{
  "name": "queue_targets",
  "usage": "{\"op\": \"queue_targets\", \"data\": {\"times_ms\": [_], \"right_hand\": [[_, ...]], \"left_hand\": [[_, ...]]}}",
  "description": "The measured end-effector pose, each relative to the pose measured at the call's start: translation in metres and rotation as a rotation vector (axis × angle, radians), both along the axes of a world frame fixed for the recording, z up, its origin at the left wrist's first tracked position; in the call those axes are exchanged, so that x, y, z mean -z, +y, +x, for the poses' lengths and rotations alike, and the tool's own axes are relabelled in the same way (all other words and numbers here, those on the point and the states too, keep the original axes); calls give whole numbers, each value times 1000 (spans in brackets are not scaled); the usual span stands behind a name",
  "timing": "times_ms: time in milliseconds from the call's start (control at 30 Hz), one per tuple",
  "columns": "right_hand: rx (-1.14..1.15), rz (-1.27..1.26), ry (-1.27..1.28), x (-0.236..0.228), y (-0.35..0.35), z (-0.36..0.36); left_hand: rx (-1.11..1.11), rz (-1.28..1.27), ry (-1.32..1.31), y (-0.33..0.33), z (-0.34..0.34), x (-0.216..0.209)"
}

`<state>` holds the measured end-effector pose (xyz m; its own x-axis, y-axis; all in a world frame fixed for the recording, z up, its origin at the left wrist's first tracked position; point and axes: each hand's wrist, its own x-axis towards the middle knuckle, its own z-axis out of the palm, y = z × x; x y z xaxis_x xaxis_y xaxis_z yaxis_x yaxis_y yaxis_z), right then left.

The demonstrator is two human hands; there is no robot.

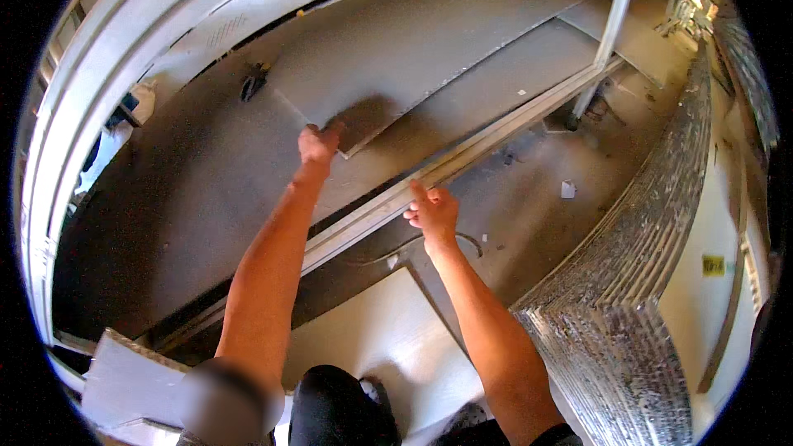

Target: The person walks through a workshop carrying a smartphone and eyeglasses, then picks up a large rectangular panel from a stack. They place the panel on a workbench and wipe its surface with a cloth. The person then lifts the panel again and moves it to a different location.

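A flat grey board point(487, 74) lies on the wide, dark, dusty surface of a bench point(223, 165). My left hand point(319, 144) is at the board's near left corner, its fingers closed over the end edge; the fingertips are partly hidden. My right hand point(434, 210) is at the bench's near rail point(496, 136), a long pale bar. Its index finger points up to the rail and the other fingers are loosely bent, with nothing seen in them.
A tall stack of thin boards point(611, 314) with rough edges stands at my right. A metal post point(615, 21) rises by the rail's far end. At my feet lies a pale panel point(380, 322). A small dark object point(254, 81) rests on the bench.
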<state>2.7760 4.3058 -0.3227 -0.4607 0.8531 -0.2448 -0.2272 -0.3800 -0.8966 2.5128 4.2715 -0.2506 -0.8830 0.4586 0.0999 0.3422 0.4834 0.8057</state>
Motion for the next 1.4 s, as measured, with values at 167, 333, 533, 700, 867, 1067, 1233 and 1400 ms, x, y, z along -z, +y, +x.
{"op": "queue_targets", "data": {"times_ms": [167,333,533,700,867,1067,1233,1400], "right_hand": [[-172,148,17,18,0,3],[-217,213,13,20,-4,45],[-155,307,-61,10,11,87],[-120,310,1,-4,8,85],[-166,270,86,-30,-5,81],[-208,178,177,-47,-8,74],[-223,191,172,-46,-3,75],[-224,194,122,-49,10,78]], "left_hand": [[-52,514,-344,9,-57,26],[-121,593,-378,18,-40,27],[-194,703,-481,25,23,-3],[-156,496,-282,-4,21,1],[-30,31,258,-28,18,7],[152,-253,400,-18,28,16],[150,-237,623,-24,20,26],[185,-205,626,-31,27,20]]}}
